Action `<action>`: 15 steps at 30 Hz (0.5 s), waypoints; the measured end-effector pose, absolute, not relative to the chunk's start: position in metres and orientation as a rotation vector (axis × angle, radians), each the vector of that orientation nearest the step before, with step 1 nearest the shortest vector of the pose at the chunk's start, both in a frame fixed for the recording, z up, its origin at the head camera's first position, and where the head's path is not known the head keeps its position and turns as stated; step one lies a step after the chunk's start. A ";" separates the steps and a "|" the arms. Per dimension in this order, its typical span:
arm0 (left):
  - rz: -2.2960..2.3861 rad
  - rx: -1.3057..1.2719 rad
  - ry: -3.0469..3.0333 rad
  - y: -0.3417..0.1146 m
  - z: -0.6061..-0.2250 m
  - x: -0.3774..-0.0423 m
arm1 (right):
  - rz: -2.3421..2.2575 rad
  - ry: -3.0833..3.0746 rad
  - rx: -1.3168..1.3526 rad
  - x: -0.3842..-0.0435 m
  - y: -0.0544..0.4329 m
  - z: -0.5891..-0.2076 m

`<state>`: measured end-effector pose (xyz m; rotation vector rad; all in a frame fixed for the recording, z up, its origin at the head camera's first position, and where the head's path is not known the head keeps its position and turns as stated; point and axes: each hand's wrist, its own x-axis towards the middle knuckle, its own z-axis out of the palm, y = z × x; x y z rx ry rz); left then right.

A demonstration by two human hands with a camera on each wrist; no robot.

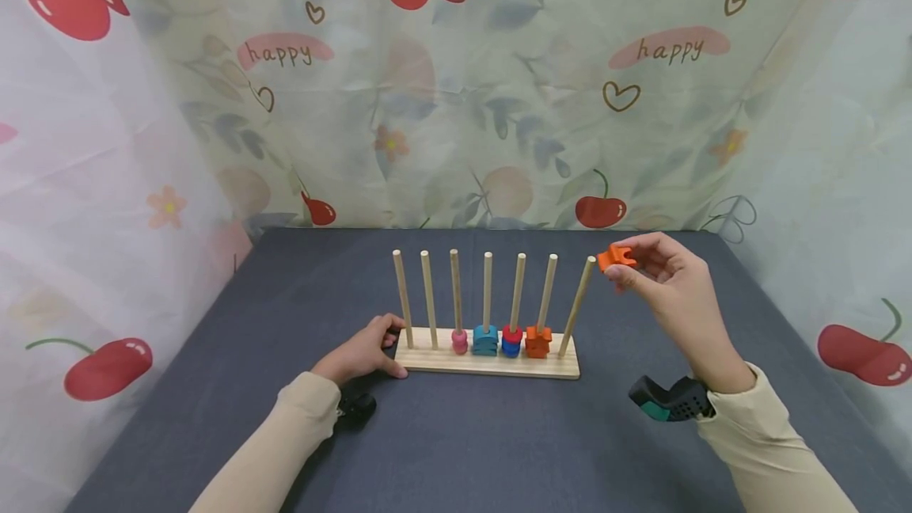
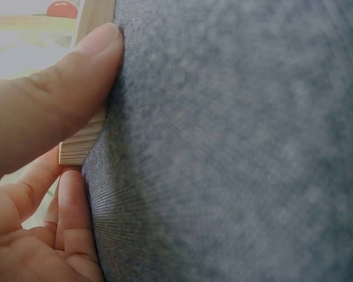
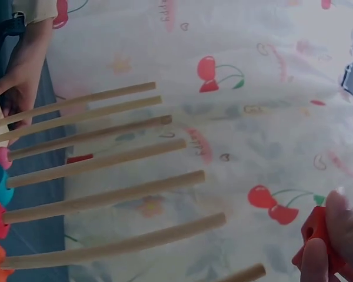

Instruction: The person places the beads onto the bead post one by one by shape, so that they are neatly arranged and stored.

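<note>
A wooden peg stand [image 1: 492,366] with a row of upright pegs rests on the dark cloth. My left hand [image 1: 362,351] grips its left end, thumb [image 2: 94,64] along the front edge and fingers around the end and back. Up by the top of the rightmost peg [image 1: 579,303], my right hand [image 1: 670,275] pinches an orange notched bead [image 1: 614,257] between thumb and fingers. In the right wrist view that bead [image 3: 317,232] appears at the lower right, apart from the peg tips.
Low on the pegs sit pink beads [image 1: 459,342], teal beads [image 1: 485,340], a red bead [image 1: 511,332] above a blue one [image 1: 511,349], and orange beads [image 1: 538,342]. The two left pegs and the rightmost are bare. Cherry-printed curtains [image 1: 499,85] enclose the table [image 1: 484,442].
</note>
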<state>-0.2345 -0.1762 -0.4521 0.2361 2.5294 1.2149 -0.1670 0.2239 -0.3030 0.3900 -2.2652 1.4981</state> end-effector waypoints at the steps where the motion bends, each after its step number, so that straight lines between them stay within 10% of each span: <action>1: 1.214 0.231 2.530 -0.176 -0.452 -0.234 | 1.505 -2.253 0.409 -0.168 0.222 -0.301; 15: 1.214 0.211 2.527 -0.176 -0.454 -0.235 | 1.390 -2.310 0.484 -0.192 0.194 -0.289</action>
